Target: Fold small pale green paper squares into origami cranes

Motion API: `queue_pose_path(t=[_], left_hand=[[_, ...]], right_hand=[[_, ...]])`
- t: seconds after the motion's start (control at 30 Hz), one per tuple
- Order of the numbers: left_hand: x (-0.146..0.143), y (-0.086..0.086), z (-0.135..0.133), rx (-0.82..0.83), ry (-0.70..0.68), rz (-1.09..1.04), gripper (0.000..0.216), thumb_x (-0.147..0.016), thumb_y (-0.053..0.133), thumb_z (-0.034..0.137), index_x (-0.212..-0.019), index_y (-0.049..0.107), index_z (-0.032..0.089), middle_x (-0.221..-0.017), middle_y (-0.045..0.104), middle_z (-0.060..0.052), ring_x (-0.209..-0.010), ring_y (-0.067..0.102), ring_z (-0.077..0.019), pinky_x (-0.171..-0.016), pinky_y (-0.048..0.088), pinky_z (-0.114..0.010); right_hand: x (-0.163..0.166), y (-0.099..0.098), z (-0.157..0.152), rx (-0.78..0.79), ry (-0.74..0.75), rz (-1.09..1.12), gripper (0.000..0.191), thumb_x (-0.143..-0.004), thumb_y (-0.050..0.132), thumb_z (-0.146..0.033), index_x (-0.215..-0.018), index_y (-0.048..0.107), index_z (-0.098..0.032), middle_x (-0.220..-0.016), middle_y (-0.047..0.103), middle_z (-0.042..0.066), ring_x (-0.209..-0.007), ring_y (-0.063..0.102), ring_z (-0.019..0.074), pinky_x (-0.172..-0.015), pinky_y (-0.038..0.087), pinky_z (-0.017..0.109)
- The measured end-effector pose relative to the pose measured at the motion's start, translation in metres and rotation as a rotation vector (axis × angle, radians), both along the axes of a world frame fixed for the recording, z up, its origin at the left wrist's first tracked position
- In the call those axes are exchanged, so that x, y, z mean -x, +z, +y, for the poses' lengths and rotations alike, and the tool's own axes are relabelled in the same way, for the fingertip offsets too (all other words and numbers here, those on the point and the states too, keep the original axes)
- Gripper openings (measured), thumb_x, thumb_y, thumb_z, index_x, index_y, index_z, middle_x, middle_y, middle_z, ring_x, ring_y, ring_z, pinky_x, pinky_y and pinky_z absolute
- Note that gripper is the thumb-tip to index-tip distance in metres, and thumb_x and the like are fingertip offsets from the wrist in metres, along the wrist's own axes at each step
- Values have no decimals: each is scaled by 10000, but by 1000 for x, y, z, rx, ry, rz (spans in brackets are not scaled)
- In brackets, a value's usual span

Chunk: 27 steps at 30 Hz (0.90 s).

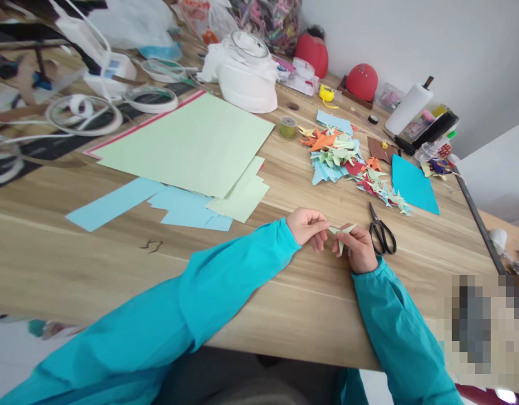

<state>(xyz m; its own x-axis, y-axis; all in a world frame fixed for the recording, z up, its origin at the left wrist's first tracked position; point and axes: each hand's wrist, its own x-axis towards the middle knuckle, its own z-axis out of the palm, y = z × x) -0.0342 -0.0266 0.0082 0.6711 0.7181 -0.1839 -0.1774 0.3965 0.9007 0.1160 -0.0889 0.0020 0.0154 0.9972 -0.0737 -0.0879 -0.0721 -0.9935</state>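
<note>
Between my two hands is a small pale green folded paper piece (342, 235) with pointed tips. My left hand (310, 226) pinches its left tip, fingers closed. With thumb and fingers pressed together, my right hand (357, 247) grips the other side of it. Black-handled scissors (382, 232) lie just right of my right hand, blades pointing away. Farther back rests a heap of folded paper pieces (337, 152) in orange, green, blue and red. To the left are large pale green sheets (192, 143), with smaller green pieces (242, 197) and light blue strips (116, 203) beside them.
A bright blue sheet (415, 184) lies right of the heap. Along the back stand a white tape-topped bundle (246, 79), a yellow tape measure (326, 94), a red dome-shaped object (361, 82) and a white roll (409, 108). White cables and coils (84, 115) crowd the left.
</note>
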Motion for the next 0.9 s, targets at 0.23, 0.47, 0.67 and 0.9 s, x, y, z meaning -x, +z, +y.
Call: queue_pose_path(t=[0.23, 0.47, 0.67, 0.9], left_hand=[[1, -4, 1, 5, -49, -21, 246, -742, 584, 313, -673, 485, 98, -463, 556, 9, -357, 561, -129, -344, 456, -215], [2, -2, 1, 7, 12, -9, 287, -766, 542, 372, -708, 498, 94, -469, 548, 13, -363, 560, -116, -352, 455, -199], [1, -1, 0, -63, 18, -7, 317, -642, 676, 358, -711, 508, 98, -520, 567, 13, -392, 568, -113, -369, 476, -215], [1, -5, 0, -102, -26, -5, 281, -701, 621, 354, -680, 506, 99, -512, 558, 8, -393, 571, -113, -372, 471, -204]], right_hand=[[-1, 0, 1, 24, -12, -9, 138, -699, 630, -275, -640, 585, -159, -471, 615, -12, -335, 481, 98, -340, 338, 209], [-2, -1, 1, 14, -34, 36, 129, -691, 631, -275, -661, 598, -154, -466, 610, -11, -334, 485, 104, -338, 362, 219], [-2, 0, 1, 18, -36, 22, 147, -691, 635, -284, -639, 588, -155, -458, 605, -9, -332, 483, 105, -336, 362, 223], [-2, -1, 1, 16, -24, 23, 133, -704, 627, -268, -654, 596, -149, -469, 612, -6, -340, 492, 104, -333, 355, 215]])
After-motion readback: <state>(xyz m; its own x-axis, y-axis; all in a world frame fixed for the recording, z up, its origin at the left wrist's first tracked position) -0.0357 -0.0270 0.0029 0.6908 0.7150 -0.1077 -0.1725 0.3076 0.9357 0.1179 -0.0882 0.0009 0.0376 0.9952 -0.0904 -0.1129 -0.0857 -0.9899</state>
